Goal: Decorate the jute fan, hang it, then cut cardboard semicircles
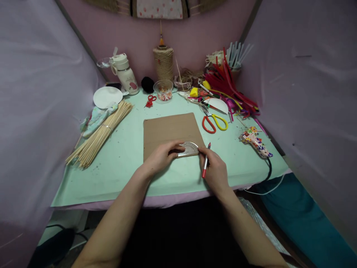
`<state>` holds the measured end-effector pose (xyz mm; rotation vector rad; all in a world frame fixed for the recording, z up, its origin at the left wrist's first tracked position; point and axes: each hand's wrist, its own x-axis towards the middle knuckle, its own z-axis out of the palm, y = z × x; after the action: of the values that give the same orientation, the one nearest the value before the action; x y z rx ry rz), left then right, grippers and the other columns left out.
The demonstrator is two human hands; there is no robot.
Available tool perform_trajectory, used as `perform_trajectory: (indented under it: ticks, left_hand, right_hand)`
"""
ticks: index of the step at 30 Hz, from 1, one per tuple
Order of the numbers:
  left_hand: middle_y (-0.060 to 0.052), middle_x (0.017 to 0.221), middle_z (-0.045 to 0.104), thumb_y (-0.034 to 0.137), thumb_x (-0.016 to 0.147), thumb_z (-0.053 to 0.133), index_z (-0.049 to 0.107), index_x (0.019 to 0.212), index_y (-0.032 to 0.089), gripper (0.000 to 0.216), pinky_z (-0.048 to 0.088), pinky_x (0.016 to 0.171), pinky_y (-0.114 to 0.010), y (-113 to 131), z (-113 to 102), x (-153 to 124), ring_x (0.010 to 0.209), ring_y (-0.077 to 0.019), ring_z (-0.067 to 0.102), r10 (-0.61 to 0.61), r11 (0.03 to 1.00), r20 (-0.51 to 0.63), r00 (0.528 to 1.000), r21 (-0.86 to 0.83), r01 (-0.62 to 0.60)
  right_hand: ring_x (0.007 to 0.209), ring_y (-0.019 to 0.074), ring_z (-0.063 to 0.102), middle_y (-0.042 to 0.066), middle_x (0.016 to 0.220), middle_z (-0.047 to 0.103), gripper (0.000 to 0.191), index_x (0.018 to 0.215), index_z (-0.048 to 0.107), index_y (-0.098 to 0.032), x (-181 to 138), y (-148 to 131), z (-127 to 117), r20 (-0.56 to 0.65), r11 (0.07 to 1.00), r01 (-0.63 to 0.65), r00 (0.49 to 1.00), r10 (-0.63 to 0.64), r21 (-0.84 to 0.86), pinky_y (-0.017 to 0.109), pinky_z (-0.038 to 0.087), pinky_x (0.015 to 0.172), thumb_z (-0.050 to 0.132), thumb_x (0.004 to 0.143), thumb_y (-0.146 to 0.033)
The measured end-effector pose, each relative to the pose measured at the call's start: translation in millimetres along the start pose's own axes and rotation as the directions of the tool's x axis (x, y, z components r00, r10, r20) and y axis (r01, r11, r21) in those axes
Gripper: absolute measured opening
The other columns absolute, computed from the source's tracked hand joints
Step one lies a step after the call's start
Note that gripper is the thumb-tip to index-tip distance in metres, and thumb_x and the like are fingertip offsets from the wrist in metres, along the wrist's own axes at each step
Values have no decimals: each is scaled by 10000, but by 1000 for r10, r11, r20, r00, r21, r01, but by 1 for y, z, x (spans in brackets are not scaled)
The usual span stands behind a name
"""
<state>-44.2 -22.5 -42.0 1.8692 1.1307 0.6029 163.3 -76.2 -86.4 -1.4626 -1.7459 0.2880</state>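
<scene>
A clear half-round protractor lies near the front edge of a square of brown cardboard. My left hand pinches the protractor's left end, with the thumb below and the fingers above. At its right end, the fingertips of my right hand touch the protractor's corner. That same hand is closed around a silver and red pencil, its pointed red tip upward and away from me. The cardboard's lower right part is covered by my hands.
Scissors lie right of the cardboard, a patterned glue gun farther right. Bundled wooden sticks and a white plate are left. Behind are a bottle, twine spool, bead tub and red pipe cleaners.
</scene>
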Motion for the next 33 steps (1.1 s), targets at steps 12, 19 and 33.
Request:
perform_trajectory:
  ticks: [12,19,33]
  left_hand:
    - [-63,1173,719,89,860,542,584,1248,205,407,496,990,-388,1,1,-1,1111,-185,656,17,1000,-2,1000,4,-17]
    - [-71,1159,725,99,859,547,603,1226,196,384,506,975,-396,1,1,-1,1089,-192,667,28,999,-4,1000,19,-28]
    - [-58,1169,720,112,868,542,625,1209,220,367,514,966,-394,-3,2,-1,1081,-194,668,43,998,-1,999,46,-43]
  right_hand:
    - [959,233,671,92,1046,716,244,1121,638,-210,0,0,0,1,1000,-21,1000,21,8,378,523,833,459,955,-208]
    - [970,230,670,92,1049,717,240,1122,638,-204,-1,1,0,-7,1000,-7,1000,7,-3,368,525,839,466,955,-212]
    - [969,242,673,91,1052,717,253,1128,638,-217,0,1,1,-9,1000,-5,1000,5,6,400,529,847,461,948,-209]
